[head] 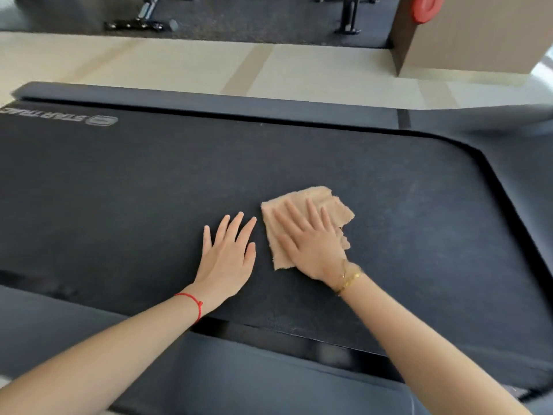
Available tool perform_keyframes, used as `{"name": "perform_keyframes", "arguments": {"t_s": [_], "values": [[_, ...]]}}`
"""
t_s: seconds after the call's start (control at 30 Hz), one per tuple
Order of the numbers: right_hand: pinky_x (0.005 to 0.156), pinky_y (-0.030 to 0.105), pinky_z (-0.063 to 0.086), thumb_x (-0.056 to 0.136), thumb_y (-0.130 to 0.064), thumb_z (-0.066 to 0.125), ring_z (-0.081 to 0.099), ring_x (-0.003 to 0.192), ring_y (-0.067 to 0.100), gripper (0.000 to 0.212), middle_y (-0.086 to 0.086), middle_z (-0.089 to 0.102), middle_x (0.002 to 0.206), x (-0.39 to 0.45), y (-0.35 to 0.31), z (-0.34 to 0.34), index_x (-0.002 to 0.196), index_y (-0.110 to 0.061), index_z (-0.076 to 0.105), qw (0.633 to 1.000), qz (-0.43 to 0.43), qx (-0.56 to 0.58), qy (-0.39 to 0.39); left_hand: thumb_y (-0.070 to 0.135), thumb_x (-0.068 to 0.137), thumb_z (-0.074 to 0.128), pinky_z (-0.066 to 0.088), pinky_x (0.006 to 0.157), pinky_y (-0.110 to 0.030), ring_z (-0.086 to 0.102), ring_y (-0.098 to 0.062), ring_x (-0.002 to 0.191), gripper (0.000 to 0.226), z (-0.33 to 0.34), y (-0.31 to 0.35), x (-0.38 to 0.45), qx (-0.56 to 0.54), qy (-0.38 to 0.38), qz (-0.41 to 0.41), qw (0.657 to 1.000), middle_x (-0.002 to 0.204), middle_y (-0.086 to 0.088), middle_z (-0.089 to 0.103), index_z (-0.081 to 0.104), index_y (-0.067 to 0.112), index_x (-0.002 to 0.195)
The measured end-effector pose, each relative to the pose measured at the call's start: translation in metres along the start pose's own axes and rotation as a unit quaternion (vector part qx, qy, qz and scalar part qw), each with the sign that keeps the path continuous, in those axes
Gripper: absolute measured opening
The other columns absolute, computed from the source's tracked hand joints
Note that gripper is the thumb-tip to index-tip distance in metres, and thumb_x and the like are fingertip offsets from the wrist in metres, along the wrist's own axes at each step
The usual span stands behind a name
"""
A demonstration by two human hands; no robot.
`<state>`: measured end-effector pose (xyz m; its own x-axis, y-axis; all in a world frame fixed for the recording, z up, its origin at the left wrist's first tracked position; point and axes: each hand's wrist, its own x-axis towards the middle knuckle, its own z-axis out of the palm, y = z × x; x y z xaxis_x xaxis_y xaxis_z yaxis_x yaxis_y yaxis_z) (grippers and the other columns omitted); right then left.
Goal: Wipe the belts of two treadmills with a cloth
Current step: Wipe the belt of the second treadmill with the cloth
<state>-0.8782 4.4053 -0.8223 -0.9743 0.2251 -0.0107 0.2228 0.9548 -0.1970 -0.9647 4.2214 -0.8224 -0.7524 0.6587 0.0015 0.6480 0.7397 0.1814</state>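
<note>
A wide black treadmill belt fills the middle of the view, with a grey logo near its far left. A small tan cloth lies flat on the belt right of centre. My right hand presses down on the cloth with straight, spread fingers; a gold bracelet circles that wrist. My left hand rests flat on the bare belt just left of the cloth, fingers straight, a red string on the wrist. Part of the cloth is hidden under my right hand.
Dark side rails run along the far and near edges of the belt. The treadmill's front housing curves round at the right. Beyond lie a pale floor, a brown partition and gym equipment on dark matting.
</note>
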Motion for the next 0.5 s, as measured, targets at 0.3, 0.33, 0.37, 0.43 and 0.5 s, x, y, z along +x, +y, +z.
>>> {"name": "perform_keyframes", "arguments": {"t_s": [0.3,0.33,0.37,0.43,0.5], "values": [[0.122,0.046,-0.005,0.104,-0.05,0.02,-0.007,0.153,0.028,0.053,-0.014,0.0,0.165,0.002,0.013,0.001,0.156,-0.043,0.012,1.0,0.007,-0.001,-0.007,0.041,0.104,0.024,0.005,0.122,-0.055,0.001,-0.019,0.153,0.055,-0.009,-0.065,-0.016,0.013,0.015,-0.045,0.999,0.165,0.007,0.008,0.01,0.034,0.157],[0.122,0.047,-0.006,0.104,-0.051,0.019,-0.008,0.153,0.029,0.054,-0.013,0.0,0.166,0.017,0.016,-0.001,0.156,-0.042,0.011,0.999,0.04,0.011,-0.006,0.042,0.104,0.025,0.005,0.122,-0.055,0.002,-0.018,0.153,0.055,-0.009,-0.07,-0.015,0.013,0.017,-0.044,0.999,0.165,0.007,0.009,0.011,0.034,0.157],[0.122,0.047,-0.007,0.104,-0.051,0.017,-0.01,0.152,0.029,0.054,-0.011,-0.001,0.166,0.034,0.017,-0.003,0.157,-0.042,0.01,0.997,0.072,0.026,-0.005,0.043,0.104,0.026,0.005,0.121,-0.056,0.002,-0.018,0.153,0.056,-0.009,-0.073,-0.015,0.008,0.019,-0.043,0.999,0.165,0.007,0.01,0.012,0.034,0.157],[0.121,0.049,-0.009,0.104,-0.051,0.016,-0.012,0.152,0.03,0.054,-0.009,-0.001,0.166,0.067,0.011,-0.004,0.157,-0.04,0.009,0.992,0.121,0.034,-0.003,0.043,0.103,0.028,0.005,0.121,-0.056,0.002,-0.017,0.153,0.056,-0.01,-0.077,-0.013,-0.008,0.023,-0.045,0.999,0.165,0.008,0.012,0.015,0.033,0.157],[0.121,0.051,-0.01,0.104,-0.048,0.016,-0.012,0.152,0.033,0.055,-0.007,-0.002,0.167,0.091,-0.005,-0.001,0.158,-0.038,0.009,0.99,0.142,0.015,-0.001,0.041,0.104,0.028,0.005,0.121,-0.056,0.002,-0.017,0.153,0.055,-0.01,-0.081,-0.01,-0.017,0.026,-0.04,0.999,0.164,0.008,0.012,0.016,0.032,0.157]]}}
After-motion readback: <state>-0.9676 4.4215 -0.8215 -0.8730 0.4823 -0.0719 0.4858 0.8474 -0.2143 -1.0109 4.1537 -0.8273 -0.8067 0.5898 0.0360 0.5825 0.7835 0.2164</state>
